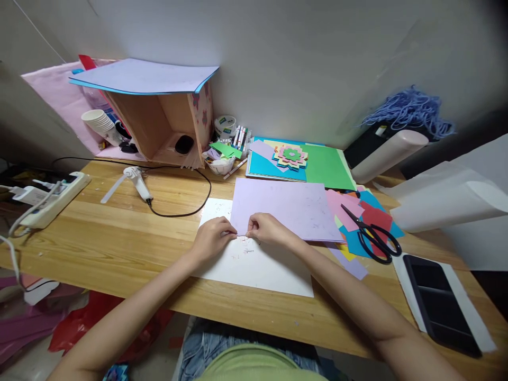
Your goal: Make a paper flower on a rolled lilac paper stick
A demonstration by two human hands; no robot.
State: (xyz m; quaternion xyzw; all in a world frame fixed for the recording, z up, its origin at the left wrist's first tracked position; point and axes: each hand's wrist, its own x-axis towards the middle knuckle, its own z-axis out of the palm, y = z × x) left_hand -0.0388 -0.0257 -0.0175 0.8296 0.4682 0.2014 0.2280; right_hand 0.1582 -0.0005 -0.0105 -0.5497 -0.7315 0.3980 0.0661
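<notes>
Both hands are pinched close together above a white sheet of paper (273,278) with small marks on it. Between their fingertips runs a short, thin dark strand (242,236); whether it is wire or thread I cannot tell. My left hand (214,237) grips one end with thumb and forefinger. The other end is in the closed fingers of my right hand (266,228), and a bit of it seems to show below them. A stack of lilac paper (281,203) overlaps the white sheet just beyond my hands.
Black-handled scissors (375,238) lie on coloured scraps at the right, near a phone (440,301). A layered paper flower (291,154) rests on coloured sheets behind. Leftward are a white glue gun (138,184) with its cord, a power strip (59,198) and an open box (159,124).
</notes>
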